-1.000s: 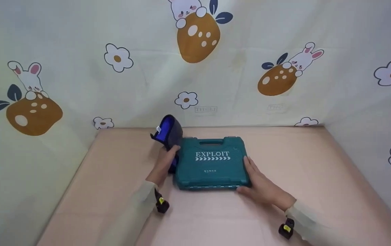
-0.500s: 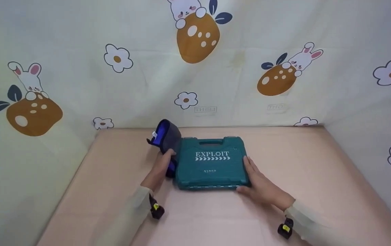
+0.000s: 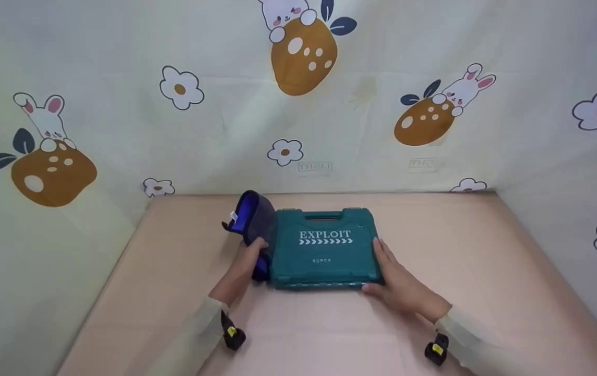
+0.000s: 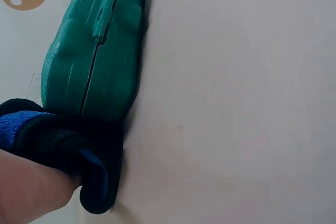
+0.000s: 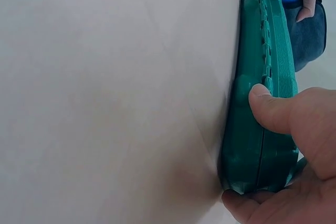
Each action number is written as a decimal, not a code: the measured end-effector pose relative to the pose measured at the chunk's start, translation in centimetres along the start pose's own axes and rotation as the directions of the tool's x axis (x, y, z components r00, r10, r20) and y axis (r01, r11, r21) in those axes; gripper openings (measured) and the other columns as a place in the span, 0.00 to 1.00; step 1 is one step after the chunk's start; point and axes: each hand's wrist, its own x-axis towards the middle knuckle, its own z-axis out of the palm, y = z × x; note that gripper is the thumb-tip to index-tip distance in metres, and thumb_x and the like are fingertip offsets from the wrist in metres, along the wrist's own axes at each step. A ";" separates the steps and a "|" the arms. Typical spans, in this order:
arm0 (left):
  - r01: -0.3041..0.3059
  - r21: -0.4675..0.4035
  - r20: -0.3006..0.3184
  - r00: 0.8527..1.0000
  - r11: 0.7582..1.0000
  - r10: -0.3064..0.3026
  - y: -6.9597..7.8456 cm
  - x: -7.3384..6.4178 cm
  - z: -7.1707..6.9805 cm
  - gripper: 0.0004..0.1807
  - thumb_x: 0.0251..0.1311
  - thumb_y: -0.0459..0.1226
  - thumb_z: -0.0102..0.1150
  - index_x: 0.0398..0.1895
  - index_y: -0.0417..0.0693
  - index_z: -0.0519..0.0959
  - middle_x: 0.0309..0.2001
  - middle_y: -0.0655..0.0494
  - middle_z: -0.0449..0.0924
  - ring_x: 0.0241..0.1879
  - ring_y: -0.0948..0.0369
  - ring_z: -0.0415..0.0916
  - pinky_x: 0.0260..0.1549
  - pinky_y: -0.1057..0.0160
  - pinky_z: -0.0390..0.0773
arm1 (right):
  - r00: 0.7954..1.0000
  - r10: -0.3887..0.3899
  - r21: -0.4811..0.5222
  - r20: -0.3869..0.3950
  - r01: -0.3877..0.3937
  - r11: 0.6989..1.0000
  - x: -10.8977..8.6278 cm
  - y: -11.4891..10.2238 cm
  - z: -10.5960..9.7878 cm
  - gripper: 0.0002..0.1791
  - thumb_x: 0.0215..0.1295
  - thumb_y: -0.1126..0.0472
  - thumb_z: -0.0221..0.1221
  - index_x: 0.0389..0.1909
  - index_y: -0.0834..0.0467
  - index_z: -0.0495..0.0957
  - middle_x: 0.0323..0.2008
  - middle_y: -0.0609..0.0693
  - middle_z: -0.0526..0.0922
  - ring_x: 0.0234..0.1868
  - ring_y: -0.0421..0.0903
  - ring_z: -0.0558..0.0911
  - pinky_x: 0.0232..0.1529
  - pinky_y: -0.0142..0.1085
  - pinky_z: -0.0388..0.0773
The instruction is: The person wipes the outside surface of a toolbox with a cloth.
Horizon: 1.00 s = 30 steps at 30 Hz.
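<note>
A green plastic tool case [image 3: 324,269], lettered EXPLOIT, lies flat on the table with its handle away from me and its hinge side [image 5: 265,40] towards me. My left hand [image 3: 243,261] grips a cloth [image 3: 263,216], dark grey outside and blue inside with black edging. In the left wrist view the cloth [image 4: 63,135] touches the end of the case, bunched beneath the thumb [image 4: 34,187]. My right hand [image 3: 403,287] holds the case's near right corner. Its thumb [image 5: 273,108] presses the hinge side while the fingers lie along the right end.
The table [image 3: 465,250] has a pale pink cover. Behind it hangs a light fabric backdrop [image 3: 225,125] printed with rabbits, fruits and flowers, and more fabric closes both sides. Each sleeve carries a small black wrist camera [image 3: 233,337].
My left hand has slid the cloth towards me along the left end of the case. The case and my right hand have stayed in place.
</note>
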 end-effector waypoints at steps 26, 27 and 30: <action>0.040 -0.037 0.005 0.999 0.999 -0.039 -1.0 -3.3 0.1 0.53 0.61 0.45 0.52 0.79 0.34 0.34 0.78 0.38 0.40 0.75 0.46 0.42 0.71 0.41 0.46 | 1.000 -0.004 -0.011 -0.020 0.003 1.000 0.0 -0.1 0.2 0.60 0.68 0.56 0.67 0.80 0.62 0.29 0.79 0.65 0.32 0.78 0.60 0.41 0.72 0.53 0.48; 0.038 -0.037 0.005 0.999 0.999 -0.037 -1.1 -3.5 0.1 0.53 0.61 0.45 0.51 0.79 0.34 0.34 0.78 0.38 0.40 0.75 0.45 0.42 0.71 0.41 0.46 | 1.000 -0.004 -0.013 -0.021 0.004 1.000 0.0 -0.1 0.2 0.60 0.68 0.55 0.67 0.80 0.62 0.29 0.79 0.65 0.32 0.78 0.60 0.41 0.72 0.53 0.48; 0.025 -0.040 0.007 1.000 0.999 -0.025 -1.2 -3.9 0.1 0.53 0.60 0.44 0.51 0.79 0.34 0.33 0.78 0.39 0.40 0.74 0.46 0.43 0.71 0.42 0.46 | 1.000 -0.008 -0.015 -0.022 0.007 1.000 0.1 -0.1 0.2 0.60 0.69 0.55 0.67 0.80 0.62 0.29 0.79 0.65 0.32 0.78 0.60 0.41 0.72 0.53 0.48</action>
